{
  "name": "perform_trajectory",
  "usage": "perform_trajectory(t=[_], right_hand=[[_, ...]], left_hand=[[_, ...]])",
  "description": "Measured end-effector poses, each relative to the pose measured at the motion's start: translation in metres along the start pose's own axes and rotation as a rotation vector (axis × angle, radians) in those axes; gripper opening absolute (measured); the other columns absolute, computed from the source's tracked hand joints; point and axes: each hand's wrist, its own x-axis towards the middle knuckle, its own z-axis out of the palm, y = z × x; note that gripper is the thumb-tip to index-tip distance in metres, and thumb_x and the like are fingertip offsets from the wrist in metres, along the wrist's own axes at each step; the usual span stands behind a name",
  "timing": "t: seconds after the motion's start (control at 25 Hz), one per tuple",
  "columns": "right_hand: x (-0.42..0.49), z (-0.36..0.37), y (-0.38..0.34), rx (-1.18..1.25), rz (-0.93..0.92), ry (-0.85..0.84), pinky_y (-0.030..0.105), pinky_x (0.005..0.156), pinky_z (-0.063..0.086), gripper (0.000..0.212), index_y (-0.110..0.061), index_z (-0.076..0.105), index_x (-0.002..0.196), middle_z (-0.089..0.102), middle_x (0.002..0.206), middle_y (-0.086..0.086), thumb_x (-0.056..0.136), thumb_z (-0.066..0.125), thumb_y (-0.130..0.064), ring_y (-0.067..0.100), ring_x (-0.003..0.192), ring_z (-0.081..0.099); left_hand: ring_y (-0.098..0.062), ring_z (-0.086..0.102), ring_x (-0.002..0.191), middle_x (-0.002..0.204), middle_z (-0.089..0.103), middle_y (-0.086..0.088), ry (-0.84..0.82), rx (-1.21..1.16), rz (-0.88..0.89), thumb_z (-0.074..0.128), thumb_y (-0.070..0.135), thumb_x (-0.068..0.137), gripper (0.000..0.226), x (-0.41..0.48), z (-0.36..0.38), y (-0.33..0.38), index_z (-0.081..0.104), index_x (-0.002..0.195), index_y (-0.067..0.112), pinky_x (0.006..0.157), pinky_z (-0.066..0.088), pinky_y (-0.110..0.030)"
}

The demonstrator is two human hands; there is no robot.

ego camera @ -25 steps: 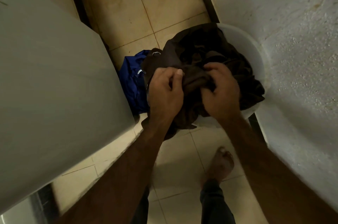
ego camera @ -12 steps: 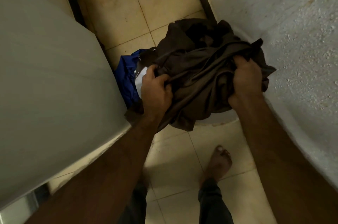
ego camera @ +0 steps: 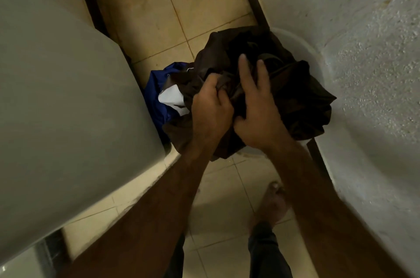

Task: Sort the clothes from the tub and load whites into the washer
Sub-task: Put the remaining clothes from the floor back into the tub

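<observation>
A bundled dark brown garment (ego camera: pixel 295 96) sits over the white tub (ego camera: pixel 303 45) on the floor. My left hand (ego camera: pixel 210 107) grips a fold of it at its left side. Right beside it, my right hand (ego camera: pixel 256 114) lies on the bundle with two fingers stretched straight across the cloth. A blue garment (ego camera: pixel 155 89) lies on the tiles left of the tub, with a white piece (ego camera: pixel 172 98) showing on it. The tub's inside is hidden by the brown cloth.
The grey washer (ego camera: pixel 68 96) fills the left side, its corner close to the blue garment. A rough white wall (ego camera: pixel 363 73) closes the right side. Beige floor tiles (ego camera: pixel 181 12) run between them. My bare foot (ego camera: pixel 272 200) stands below the tub.
My right hand let go of the garment's far right edge and came back to the middle beside my left hand. The brown bundle has sunk back onto the tub.
</observation>
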Motion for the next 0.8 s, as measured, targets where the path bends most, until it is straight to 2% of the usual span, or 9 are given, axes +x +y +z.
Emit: perform_trajectory(t=[0.04, 0.12, 0.2, 0.28, 0.4, 0.52, 0.56, 0.68, 0.8], right_hand=[[-0.004, 0.002, -0.002, -0.028, -0.065, -0.109, 0.052, 0.116, 0.034, 0.116, -0.036, -0.01, 0.156, -0.016, 0.165, 0.003, 0.077, 0.075, -0.026, 0.032, 0.151, 0.011], [-0.004, 0.006, -0.001, -0.06, -0.12, -0.077, 0.048, 0.105, 0.048, 0.113, -0.035, -0.005, 0.157, 0.0, 0.166, 0.004, 0.078, 0.075, -0.043, 0.029, 0.144, 0.032], [0.002, 0.003, -0.003, -0.028, -0.173, 0.087, 0.041, 0.088, 0.057, 0.083, -0.028, 0.023, 0.155, 0.041, 0.149, 0.006, 0.085, 0.067, -0.039, 0.023, 0.115, 0.059], [0.009, -0.005, -0.006, -0.061, -0.257, 0.238, 0.04, 0.08, 0.058, 0.051, -0.019, 0.054, 0.136, 0.061, 0.122, 0.005, 0.087, 0.058, -0.03, 0.021, 0.095, 0.064], [0.011, -0.02, 0.001, 0.023, -0.199, 0.357, 0.027, 0.09, 0.052, 0.034, -0.01, 0.069, 0.113, 0.068, 0.107, 0.006, 0.084, 0.053, -0.019, 0.022, 0.093, 0.064], [0.007, -0.03, 0.005, 0.488, 0.051, 0.391, 0.014, 0.091, 0.047, 0.026, -0.021, 0.068, 0.102, 0.065, 0.096, -0.012, 0.09, 0.047, -0.015, 0.004, 0.089, 0.062], [0.006, -0.029, 0.005, 0.653, 0.141, 0.376, 0.016, 0.087, 0.051, 0.024, -0.024, 0.067, 0.098, 0.064, 0.092, -0.014, 0.093, 0.047, -0.012, 0.003, 0.086, 0.062], [0.003, -0.013, 0.012, 0.975, 0.459, 0.29, 0.022, 0.082, 0.05, 0.024, -0.016, 0.068, 0.099, 0.066, 0.093, -0.003, 0.101, 0.045, -0.007, 0.018, 0.09, 0.063], [0.0, 0.001, 0.042, 0.274, 0.423, 0.141, 0.023, 0.09, 0.044, 0.027, -0.01, 0.062, 0.121, 0.064, 0.118, 0.013, 0.097, 0.057, -0.021, 0.035, 0.109, 0.059]], left_hand=[[0.009, 0.062, 0.079, 0.091, 0.065, 0.01, -0.037, -0.011, 0.016, 0.05, 0.006, 0.103, 0.019, 0.007, -0.004, 0.007, 0.066, 0.113, 0.008, 0.073, 0.049, -0.004], [0.0, 0.066, 0.078, 0.089, 0.069, 0.007, -0.111, -0.01, 0.012, 0.053, 0.009, 0.101, 0.019, 0.017, -0.011, 0.018, 0.07, 0.11, 0.011, 0.071, 0.053, -0.008], [-0.005, 0.068, 0.076, 0.085, 0.071, 0.003, -0.146, -0.038, 0.018, 0.056, 0.012, 0.1, 0.016, 0.017, -0.021, 0.021, 0.072, 0.103, 0.01, 0.07, 0.055, -0.014], [-0.005, 0.067, 0.087, 0.096, 0.072, 0.001, -0.101, -0.022, 0.088, 0.057, 0.021, 0.101, 0.02, 0.006, -0.031, 0.01, 0.072, 0.11, 0.011, 0.08, 0.055, -0.017], [-0.011, 0.056, 0.128, 0.138, 0.058, -0.001, -0.013, 0.029, 0.023, 0.057, 0.057, 0.095, 0.065, -0.022, -0.05, -0.036, 0.05, 0.145, 0.016, 0.106, 0.051, -0.04], [-0.023, 0.038, 0.147, 0.161, 0.038, -0.002, -0.194, 0.37, 0.042, 0.066, 0.082, 0.072, 0.111, -0.039, -0.057, -0.075, 0.031, 0.159, 0.023, 0.119, 0.037, -0.055], [-0.025, 0.036, 0.148, 0.162, 0.037, -0.003, -0.243, 0.462, 0.059, 0.065, 0.082, 0.071, 0.109, -0.039, -0.055, -0.081, 0.032, 0.158, 0.026, 0.121, 0.033, -0.056], [-0.032, 0.051, 0.137, 0.144, 0.06, -0.006, -0.155, 0.531, 0.135, 0.057, 0.056, 0.086, 0.06, -0.026, -0.047, -0.08, 0.064, 0.133, 0.02, 0.115, 0.032, -0.066], [-0.033, 0.065, 0.117, 0.112, 0.074, -0.009, -0.011, 0.624, 0.108, 0.049, 0.04, 0.083, 0.045, -0.021, -0.062, -0.076, 0.071, 0.111, 0.012, 0.118, 0.026, -0.068]])
